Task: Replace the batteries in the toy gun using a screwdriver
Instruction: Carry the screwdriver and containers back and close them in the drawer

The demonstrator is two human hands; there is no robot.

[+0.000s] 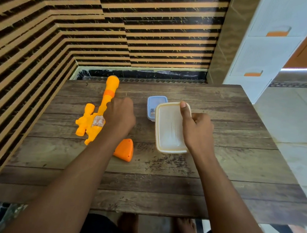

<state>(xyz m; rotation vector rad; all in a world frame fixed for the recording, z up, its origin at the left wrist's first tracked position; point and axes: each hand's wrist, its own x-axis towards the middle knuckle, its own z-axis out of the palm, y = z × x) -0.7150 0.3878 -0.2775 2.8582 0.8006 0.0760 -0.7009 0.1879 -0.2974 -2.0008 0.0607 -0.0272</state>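
Head view shows your hands over a bench [161,190] surfaced in dark, worn wood planks with scuffed pale patches. Take the cream box [168,128] as your marker: it is a rounded-corner rectangle of cloudy plastic, its flat translucent lid on, lying lengthwise away from you. Your right hand [197,128] grips it from its right side, thumb [183,109] stretched straight along the lid's far right edge and the other fingers curled in against the box's right wall. Touching the box at its far left corner sits a smaller blue box [154,102], also rounded and lidded, partly hidden behind it. Well to the left of the cream box lies the toy gun [103,106], glossy yellow-orange moulded plastic, its long tubular barrel pointing away from you and ending in a flared muzzle. A knobbly scope [85,119] runs along its left side and a worn, peeling sticker [98,121] marks its body. Its smooth orange wedge-shaped butt [125,150] shows at the box's near left, under your forearm. Your left hand [120,114] is balled, knuckles up, over the gun's right flank; its fingers are hidden, so you cannot tell whether it grips the gun.
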